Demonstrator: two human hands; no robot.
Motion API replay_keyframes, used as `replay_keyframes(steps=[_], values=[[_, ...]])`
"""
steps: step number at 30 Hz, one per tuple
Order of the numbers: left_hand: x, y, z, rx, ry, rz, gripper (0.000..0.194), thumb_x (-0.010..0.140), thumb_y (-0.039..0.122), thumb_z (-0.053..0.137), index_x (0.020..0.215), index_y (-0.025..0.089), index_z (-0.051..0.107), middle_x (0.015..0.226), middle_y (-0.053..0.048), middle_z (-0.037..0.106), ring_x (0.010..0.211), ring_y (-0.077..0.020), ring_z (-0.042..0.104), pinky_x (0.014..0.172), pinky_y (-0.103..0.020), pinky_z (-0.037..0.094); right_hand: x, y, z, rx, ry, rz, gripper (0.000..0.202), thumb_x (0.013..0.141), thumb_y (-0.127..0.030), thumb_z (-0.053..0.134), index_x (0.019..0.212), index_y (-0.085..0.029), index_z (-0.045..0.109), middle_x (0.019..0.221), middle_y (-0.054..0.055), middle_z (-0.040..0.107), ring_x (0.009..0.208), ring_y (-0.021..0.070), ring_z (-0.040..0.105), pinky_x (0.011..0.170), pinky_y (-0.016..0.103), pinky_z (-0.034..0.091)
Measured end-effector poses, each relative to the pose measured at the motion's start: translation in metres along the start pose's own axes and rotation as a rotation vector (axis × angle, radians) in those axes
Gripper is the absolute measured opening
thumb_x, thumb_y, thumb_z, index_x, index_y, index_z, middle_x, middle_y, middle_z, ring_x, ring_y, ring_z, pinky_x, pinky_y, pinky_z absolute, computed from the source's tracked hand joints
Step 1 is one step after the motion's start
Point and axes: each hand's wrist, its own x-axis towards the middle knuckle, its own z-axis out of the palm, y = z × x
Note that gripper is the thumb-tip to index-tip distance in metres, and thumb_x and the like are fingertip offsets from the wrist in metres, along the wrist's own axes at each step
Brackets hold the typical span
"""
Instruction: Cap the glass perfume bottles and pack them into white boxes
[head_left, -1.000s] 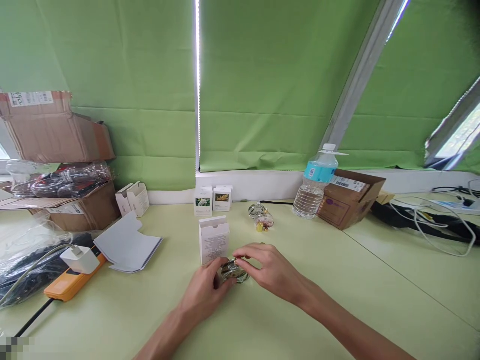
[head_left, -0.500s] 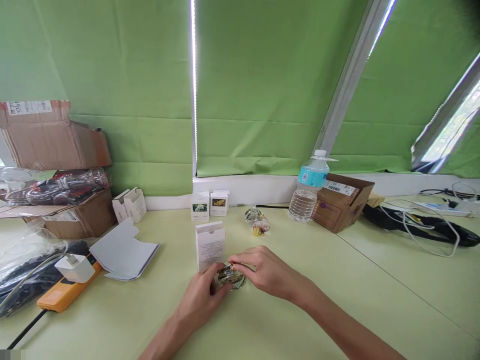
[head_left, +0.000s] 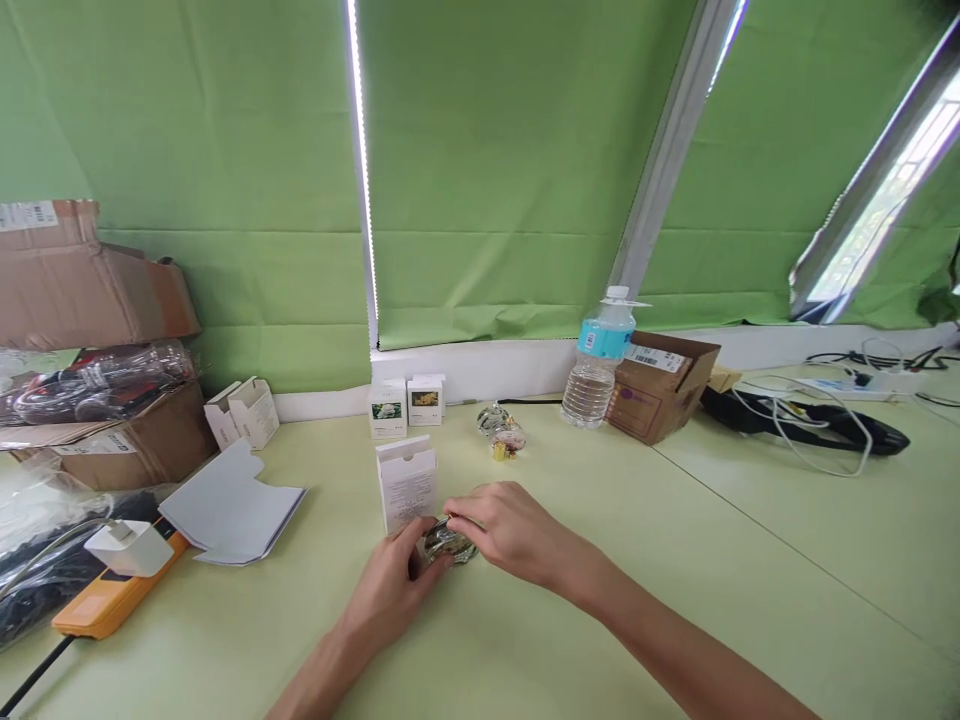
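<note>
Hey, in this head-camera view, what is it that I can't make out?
All in the head view:
Glass piece: left end hidden by the left hand.
Its top: mostly covered by fingers of the right hand.
Near white box: print too small to read.
Upper carton: cut off by the left edge.
Right carton: contents, if any, hidden by its walls.

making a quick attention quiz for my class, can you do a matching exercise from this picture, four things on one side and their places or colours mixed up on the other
Things:
1. left hand
2. right hand
3. water bottle
4. power strip

Places, colours or states:
a. orange, with a white charger on it
b. fingertips at the top of the glass item
c. upright, with a blue label
d. against the glass item's left side

Pairs: 1-d, 2-b, 3-c, 4-a
</note>
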Motion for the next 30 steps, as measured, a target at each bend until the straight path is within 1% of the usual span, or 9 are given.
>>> replay_keyframes(steps=[3, 5, 8, 12, 15, 17, 20, 25, 30], values=[[-0.001, 0.0, 0.0, -0.001, -0.018, -0.008, 0.032, 0.088, 0.035, 0.053, 0.117, 0.023, 0.057, 0.062, 0.007, 0.048, 0.058, -0.013, 0.046, 0.057, -0.023, 0.034, 0.001, -0.001, 0.003, 0.007, 0.007, 0.021, 0.033, 0.098, -0.028, 0.044, 0.07, -0.021, 0.059, 0.064, 0.0, 0.063, 0.061, 0.0152, 0.054, 0.057, 0.027, 0.028], [-0.001, 0.001, -0.001, 0.0, -0.025, -0.008, 0.032, 0.088, 0.035, 0.053, 0.117, 0.023, 0.057, 0.063, 0.007, 0.048, 0.059, -0.0129, 0.045, 0.057, -0.023, 0.034, 0.001, -0.003, 0.005, 0.051, 0.026, 0.062, 0.029, 0.097, -0.029, 0.047, 0.071, -0.021, 0.059, 0.067, -0.001, 0.065, 0.062, 0.015, 0.055, 0.059, 0.027, 0.029], [-0.001, 0.002, -0.001, 0.007, -0.021, 0.001, 0.032, 0.089, 0.036, 0.052, 0.117, 0.023, 0.057, 0.063, 0.006, 0.048, 0.059, -0.0131, 0.045, 0.057, -0.023, 0.034, 0.002, -0.004, 0.009, 0.146, 0.068, 0.173, 0.018, 0.093, -0.032, 0.053, 0.08, -0.022, 0.06, 0.073, -0.001, 0.067, 0.063, 0.0147, 0.056, 0.059, 0.026, 0.033], [0.0, 0.003, -0.001, 0.012, -0.018, 0.0, 0.032, 0.089, 0.036, 0.052, 0.117, 0.022, 0.058, 0.061, 0.006, 0.048, 0.057, -0.0132, 0.046, 0.055, -0.023, 0.034, 0.003, -0.004, 0.013, 0.278, 0.087, 0.299, 0.017, 0.089, -0.036, 0.058, 0.081, -0.021, 0.061, 0.076, 0.0, 0.07, 0.066, 0.0159, 0.059, 0.058, 0.025, 0.037], [0.0, 0.002, -0.001, 0.009, -0.016, 0.007, 0.03, 0.088, 0.036, 0.052, 0.115, 0.022, 0.059, 0.06, 0.007, 0.048, 0.056, -0.0129, 0.046, 0.055, -0.023, 0.033, 0.005, -0.002, 0.016, 0.334, 0.106, 0.314, 0.017, 0.087, -0.036, 0.061, 0.08, -0.021, 0.063, 0.08, 0.001, 0.072, 0.075, 0.0176, 0.064, 0.063, 0.026, 0.042], [0.0, 0.002, -0.001, 0.002, -0.014, 0.011, 0.03, 0.088, 0.035, 0.053, 0.114, 0.022, 0.059, 0.059, 0.007, 0.048, 0.056, -0.0126, 0.045, 0.054, -0.023, 0.033, 0.006, -0.001, 0.017, 0.356, 0.099, 0.307, 0.018, 0.086, -0.037, 0.061, 0.079, -0.021, 0.064, 0.077, 0.001, 0.072, 0.074, 0.0174, 0.065, 0.064, 0.026, 0.043], [0.0, 0.0, 0.0, -0.007, -0.005, 0.012, 0.028, 0.088, 0.033, 0.053, 0.113, 0.022, 0.059, 0.06, 0.007, 0.047, 0.056, -0.0121, 0.045, 0.054, -0.023, 0.032, 0.006, 0.0, 0.018, 0.346, 0.101, 0.312, 0.02, 0.086, -0.038, 0.061, 0.077, -0.021, 0.064, 0.074, 0.0, 0.071, 0.069, 0.0158, 0.063, 0.062, 0.026, 0.041], [0.0, -0.001, 0.001, -0.003, -0.001, 0.01, 0.023, 0.088, 0.032, 0.054, 0.108, 0.022, 0.059, 0.06, 0.008, 0.046, 0.056, -0.0118, 0.044, 0.054, -0.023, 0.031, 0.007, -0.003, 0.021, 0.253, 0.121, 0.357, 0.024, 0.085, -0.042, 0.061, 0.072, -0.021, 0.058, 0.07, -0.002, 0.068, 0.057, 0.0131, 0.053, 0.055, 0.026, 0.035], [0.0, -0.001, 0.001, 0.008, 0.008, 0.01, 0.021, 0.088, 0.031, 0.054, 0.106, 0.022, 0.059, 0.061, 0.007, 0.047, 0.056, -0.0118, 0.044, 0.054, -0.023, 0.031, 0.009, -0.005, 0.022, 0.227, 0.129, 0.396, 0.028, 0.082, -0.042, 0.062, 0.066, -0.021, 0.051, 0.064, -0.003, 0.062, 0.055, 0.0127, 0.049, 0.053, 0.025, 0.031]])
